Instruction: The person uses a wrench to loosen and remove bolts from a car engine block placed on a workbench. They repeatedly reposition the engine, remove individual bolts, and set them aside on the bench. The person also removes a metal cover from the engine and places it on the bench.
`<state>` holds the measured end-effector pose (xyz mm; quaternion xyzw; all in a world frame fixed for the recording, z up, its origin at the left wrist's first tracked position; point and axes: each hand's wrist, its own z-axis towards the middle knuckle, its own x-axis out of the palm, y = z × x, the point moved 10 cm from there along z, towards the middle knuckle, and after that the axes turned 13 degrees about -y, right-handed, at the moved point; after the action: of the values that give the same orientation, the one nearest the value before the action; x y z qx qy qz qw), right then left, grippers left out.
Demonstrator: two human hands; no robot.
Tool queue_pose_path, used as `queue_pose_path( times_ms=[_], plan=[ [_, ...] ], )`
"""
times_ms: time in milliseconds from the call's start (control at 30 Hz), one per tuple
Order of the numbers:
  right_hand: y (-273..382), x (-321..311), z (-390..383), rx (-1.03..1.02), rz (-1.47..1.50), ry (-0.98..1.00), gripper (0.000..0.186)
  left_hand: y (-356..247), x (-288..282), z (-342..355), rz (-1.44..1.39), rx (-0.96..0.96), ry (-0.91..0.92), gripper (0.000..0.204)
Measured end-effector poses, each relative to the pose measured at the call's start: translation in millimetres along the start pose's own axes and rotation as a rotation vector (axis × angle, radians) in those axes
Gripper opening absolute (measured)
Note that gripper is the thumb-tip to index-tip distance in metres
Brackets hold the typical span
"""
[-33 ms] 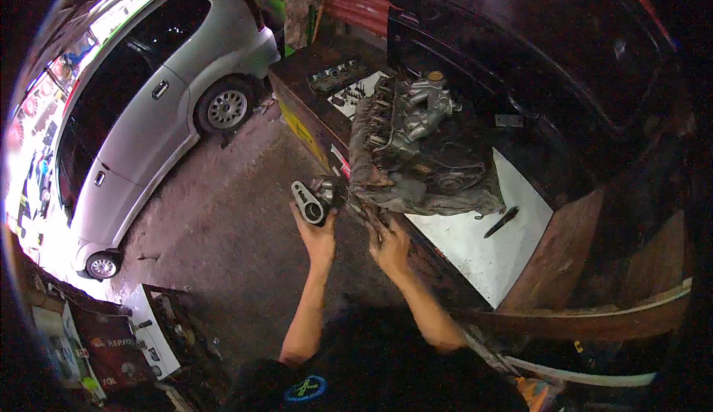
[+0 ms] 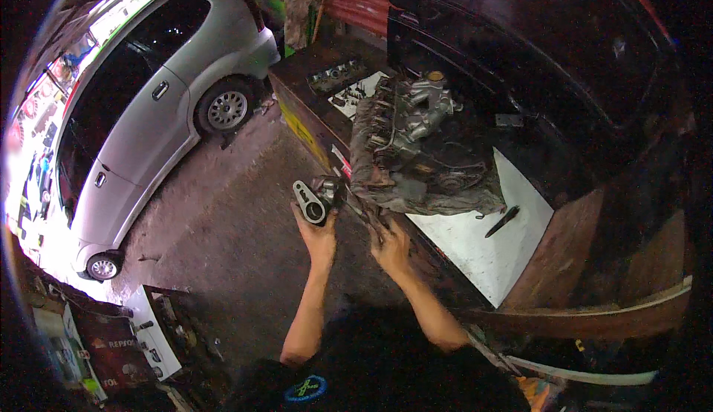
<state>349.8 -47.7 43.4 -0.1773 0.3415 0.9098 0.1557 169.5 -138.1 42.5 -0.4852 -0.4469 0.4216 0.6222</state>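
My left hand [image 2: 318, 235] is closed around a metal engine part [image 2: 310, 202], held just off the bench's edge. The part has a flat light-grey arm with a large round hole, and a shiny rounded body behind it. My right hand [image 2: 390, 245] is at the bench edge, its fingers curled together. Something dark and thin seems to run from those fingers toward the part, but I cannot make it out. Just beyond that hand, a dirty grey cloth [image 2: 438, 202] lies under a large engine assembly [image 2: 423, 130] with a silver manifold.
A black pen-like tool [image 2: 503, 222] rests on a white sheet [image 2: 483, 263] at the bench's right. Farther back are a dark metal engine piece [image 2: 334, 75] and several small parts on white paper [image 2: 360, 94]. A silver car [image 2: 160, 115] stands at left.
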Motion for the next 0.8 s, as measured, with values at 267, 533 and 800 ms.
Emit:
queue_pose_path(
  times_ms=[267,533,800],
  plan=[
    [1.3,-3.2,11.2,0.010,-0.027,-0.008,0.026,-5.9,-3.5,17.9,0.036,0.012,0.023,0.081],
    [-19.7,5.9,17.2,0.106,-0.053,0.105,0.026,23.2,8.8,19.6,-0.038,-0.057,0.183,0.080],
    [-47.6,15.8,22.9,0.267,0.066,0.159,0.023,17.8,30.3,28.2,-0.008,0.093,0.195,0.082]
  ],
)
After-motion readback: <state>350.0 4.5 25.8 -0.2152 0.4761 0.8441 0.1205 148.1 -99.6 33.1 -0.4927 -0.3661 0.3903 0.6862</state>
